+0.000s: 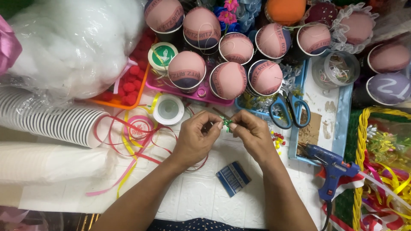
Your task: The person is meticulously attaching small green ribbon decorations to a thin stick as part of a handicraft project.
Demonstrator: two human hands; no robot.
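Head view, looking down on a crowded craft tabletop [201,201]. Left hand [195,139] and right hand [252,134] meet at centre, both pinching a tiny green ribbon bow [227,124] between fingertips; each grip is clenched on it, held just above the surface. A thin dark stick or pin pokes out beside the bow; cannot tell what it is.

Around the hands: loose red and yellow ribbon [137,145] trailing to the left, a white tape roll [168,109] just above the left hand, a small blue box [233,178] below the wrists, blue-handled scissors [289,110] to the right, a blue glue gun [329,169] lying on the tray edge. Rows of fabric-topped cups [229,79] stand behind.

Risks, as judged: the bow is tiny and slick, so a slackened pinch could drop it among the scattered beads [278,140] and ribbon scraps. Glue gun nozzle points toward the right forearm; a sideways reach might brush it.
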